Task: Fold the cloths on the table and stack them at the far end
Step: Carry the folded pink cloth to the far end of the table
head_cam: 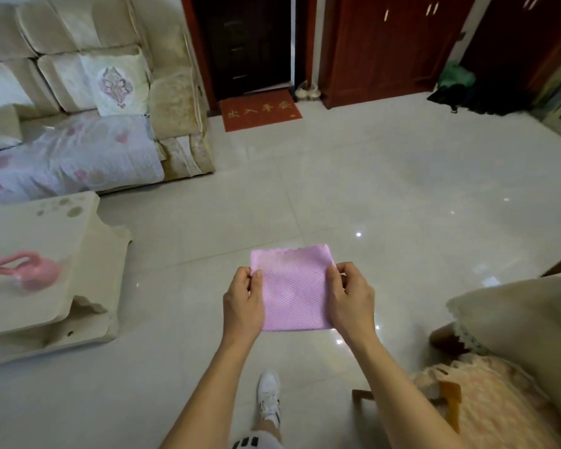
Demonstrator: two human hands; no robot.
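A small pink textured cloth (292, 286), folded into a rough square, is held up in the air over the tiled floor. My left hand (243, 306) pinches its left edge and my right hand (352, 303) pinches its right edge, thumbs on the near face. The cloth's lower corners are hidden behind my palms. A low table (30, 286) with a cream cover stands at the left, apart from my hands.
A pink kettle-shaped object (30, 270) sits on the low table. A cream sofa (94, 108) with a floral sheet lies behind it. A covered table edge (515, 319) and an orange lacy cloth (486, 403) are at the right. My white shoe (268, 396) is below.
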